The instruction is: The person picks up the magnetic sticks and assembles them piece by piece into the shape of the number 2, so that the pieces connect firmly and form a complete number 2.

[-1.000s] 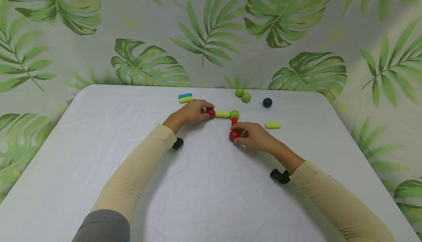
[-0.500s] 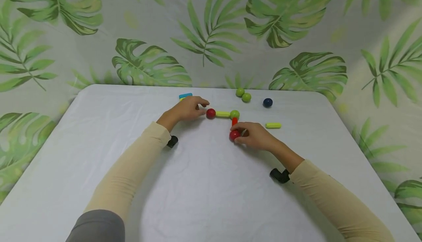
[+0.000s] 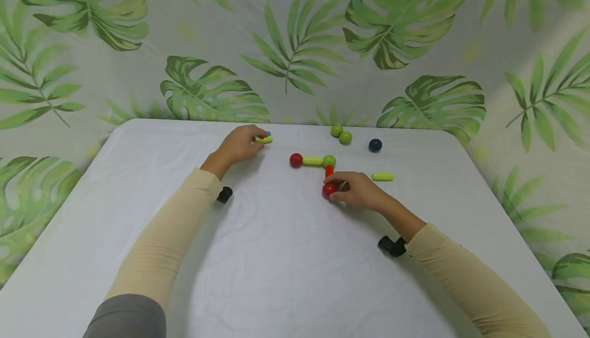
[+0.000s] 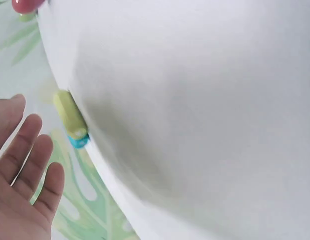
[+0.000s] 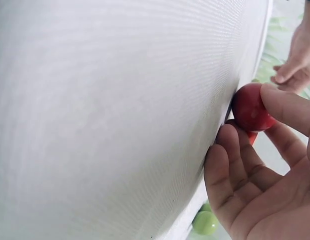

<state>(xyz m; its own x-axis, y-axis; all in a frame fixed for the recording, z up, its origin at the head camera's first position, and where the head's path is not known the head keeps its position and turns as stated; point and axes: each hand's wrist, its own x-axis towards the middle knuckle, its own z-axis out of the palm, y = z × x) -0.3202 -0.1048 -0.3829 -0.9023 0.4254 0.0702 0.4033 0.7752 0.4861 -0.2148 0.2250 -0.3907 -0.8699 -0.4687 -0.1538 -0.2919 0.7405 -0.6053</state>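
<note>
My right hand (image 3: 357,190) pinches a red ball (image 5: 250,107) between thumb and fingers. That ball sits at the near end of a red rod (image 3: 329,171), which runs to a green ball (image 3: 329,161). From there a yellow-green rod (image 3: 313,161) leads left to a second red ball (image 3: 296,160). My left hand (image 3: 238,143) is over the far left part of the table, fingers loosely spread. Beside it, and apart from it in the left wrist view, lie a loose yellow-green rod (image 4: 70,114) and a blue rod (image 4: 78,140) side by side.
Two loose green balls (image 3: 345,138) and a dark blue ball (image 3: 375,145) sit toward the back edge. A single yellow-green rod (image 3: 382,176) lies right of my right hand. White cloth (image 3: 276,256) covers the table; a leaf-print curtain (image 3: 295,46) hangs behind.
My left hand has let go of the left red ball and moved left and back to the loose rods. My right hand stays on its red ball.
</note>
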